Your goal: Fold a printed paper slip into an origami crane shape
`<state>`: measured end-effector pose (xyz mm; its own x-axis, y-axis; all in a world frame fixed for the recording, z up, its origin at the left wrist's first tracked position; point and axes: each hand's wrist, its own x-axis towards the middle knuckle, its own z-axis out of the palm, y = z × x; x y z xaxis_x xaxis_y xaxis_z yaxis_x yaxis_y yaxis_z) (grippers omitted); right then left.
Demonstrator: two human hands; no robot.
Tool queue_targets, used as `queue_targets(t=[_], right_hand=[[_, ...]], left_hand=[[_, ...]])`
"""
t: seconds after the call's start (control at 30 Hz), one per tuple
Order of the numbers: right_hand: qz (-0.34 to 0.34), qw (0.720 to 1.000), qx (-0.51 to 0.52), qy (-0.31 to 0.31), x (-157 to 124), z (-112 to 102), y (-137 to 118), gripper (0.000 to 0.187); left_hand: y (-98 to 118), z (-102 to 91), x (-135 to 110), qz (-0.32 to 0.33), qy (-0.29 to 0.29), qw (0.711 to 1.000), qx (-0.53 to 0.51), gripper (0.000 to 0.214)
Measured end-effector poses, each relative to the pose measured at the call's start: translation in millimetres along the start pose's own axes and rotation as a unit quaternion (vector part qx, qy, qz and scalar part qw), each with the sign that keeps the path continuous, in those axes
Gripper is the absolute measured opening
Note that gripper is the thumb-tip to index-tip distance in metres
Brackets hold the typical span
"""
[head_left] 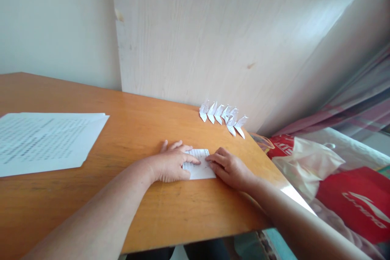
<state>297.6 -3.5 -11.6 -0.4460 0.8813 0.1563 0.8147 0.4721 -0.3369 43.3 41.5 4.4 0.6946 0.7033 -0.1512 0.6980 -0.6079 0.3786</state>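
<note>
A small printed paper [201, 173] is laid flat on the tabletop [170, 219] between the two hands, its near edge directed left to right; its long axis cannot be told, the left end being covered. It is pressed by the left hand [173, 163], fingers spread. Its right side is touched by the right hand [232, 169], fingers bunched; whether it is pinched cannot be told.

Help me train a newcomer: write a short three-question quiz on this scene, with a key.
1. What do the left hand and right hand both touch? A: scissors; B: small paper; C: red bag.
2. True or false: the printed sheets lie to the left of the left hand.
3. Fill in, near or far: the folded paper pieces are along the ____ edge of the desk.
Key: 1 B; 2 true; 3 far.
</note>
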Motion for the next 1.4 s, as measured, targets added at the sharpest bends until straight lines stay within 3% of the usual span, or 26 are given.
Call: queue_targets(t=[0.13, 0.27, 0.5, 0.7, 0.83, 0.93, 1.13, 1.4], right_hand=[[-0.014, 0.999, -0.039, 0.001, 1.8, 2.6, -2.0, 0.032], [0.008, 1.000, -0.009, 0.012, 7.7, 4.4, 1.8, 0.030], [0.065, 0.992, 0.026, 0.105, 21.1, 11.4, 13.9, 0.030], [0.007, 0.998, 0.012, 0.064, 32.2, 16.6, 12.8, 0.042], [0.031, 0.996, 0.013, 0.078, 29.1, 17.0, 9.6, 0.038], [0.065, 0.994, 0.008, 0.093, 19.9, 12.9, 5.4, 0.037], [0.101, 0.993, -0.033, 0.057, -7.3, 3.5, -10.1, 0.030], [0.122, 0.984, -0.116, 0.048, -30.4, 3.9, -33.9, 0.029]], left_hand=[[-2.1, 1.5, 1.0, 0.003, -0.001, 1.000, 0.001, 0.055], [-0.6, -0.3, -0.8, 0.007, 0.000, 1.000, 0.001, 0.054], [5.5, -6.0, -4.5, -0.005, -0.006, 1.000, 0.017, 0.070], [1.3, -4.2, -4.6, -0.014, 0.007, 1.000, 0.006, 0.080], [-4.2, -3.7, -4.3, -0.019, 0.024, 0.999, 0.010, 0.079], [-10.1, -2.2, -2.7, -0.020, 0.061, 0.998, 0.019, 0.075], [-16.1, 3.5, 1.5, 0.012, 0.176, 0.983, 0.060, 0.056], [-2.1, 5.7, 4.0, 0.065, 0.228, 0.971, 0.023, 0.016]])
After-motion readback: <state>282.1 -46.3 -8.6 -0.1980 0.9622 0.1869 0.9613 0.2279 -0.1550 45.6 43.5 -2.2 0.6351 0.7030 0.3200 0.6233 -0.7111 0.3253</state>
